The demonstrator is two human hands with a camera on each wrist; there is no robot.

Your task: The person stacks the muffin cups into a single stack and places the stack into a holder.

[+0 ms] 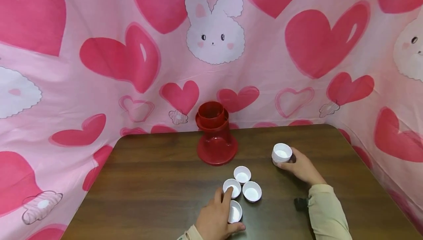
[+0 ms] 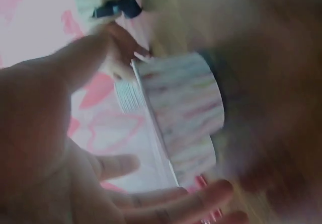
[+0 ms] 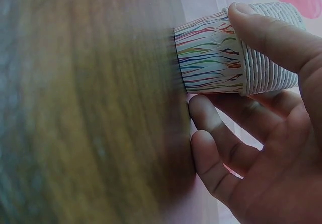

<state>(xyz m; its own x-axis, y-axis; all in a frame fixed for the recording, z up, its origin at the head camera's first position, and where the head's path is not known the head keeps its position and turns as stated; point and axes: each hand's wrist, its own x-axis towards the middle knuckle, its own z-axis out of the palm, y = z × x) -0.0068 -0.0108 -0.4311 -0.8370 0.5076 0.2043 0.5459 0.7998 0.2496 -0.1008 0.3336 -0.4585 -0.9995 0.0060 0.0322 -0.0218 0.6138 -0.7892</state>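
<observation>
My right hand (image 1: 302, 167) holds a stack of white paper cups (image 1: 281, 155) at the table's right. In the right wrist view the stack (image 3: 214, 58) has wavy coloured lines on its outer cup and several nested rims, with the thumb on one side and fingers on the other. My left hand (image 1: 214, 214) reaches around a single cup (image 1: 235, 211) at the front, thumb and fingers spread. In the left wrist view these fingers (image 2: 161, 206) look fairly straight beside a blurred patterned cup (image 2: 181, 95). Three more cups, one of them (image 1: 252, 191) rightmost, stand mouth up just beyond.
A red stand (image 1: 217, 148) with a round base and a red cup-like top (image 1: 211, 115) is at the back middle of the brown wooden table (image 1: 148, 181). Behind it hangs a pink cloth (image 1: 257, 63) with hearts and rabbits. A black device (image 1: 300, 204) sits at the right wrist.
</observation>
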